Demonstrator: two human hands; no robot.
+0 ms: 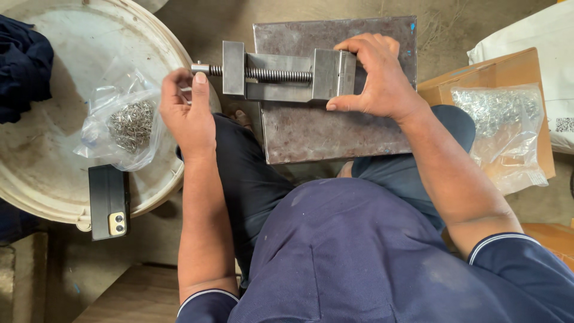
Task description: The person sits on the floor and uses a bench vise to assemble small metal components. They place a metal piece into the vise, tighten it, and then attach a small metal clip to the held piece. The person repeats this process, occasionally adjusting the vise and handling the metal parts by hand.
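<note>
Vise: small steel machine vise (281, 75) lying on a rusty metal plate (335, 128), its threaded screw (278, 75) pointing to the person's left, past the plate's edge.
Right hand: right hand (373, 75) is wrapped over the vise's jaw end, fingers curled across the top and thumb along the near side, gripping the block.
Left hand: left hand (186, 110) is at the outer tip of the screw, fingers closed around the end; what it pinches is hidden by the fingers.
Plate: rests across the person's lap, over dark trousers (251, 179).
Left side: round white tub lid (54, 155) bearing a clear bag of small metal parts (128, 122), a dark phone (109, 202) and dark blue cloth (21, 66).
Right side: cardboard box (496, 75) with another clear bag of metal parts (499, 128) on it.
</note>
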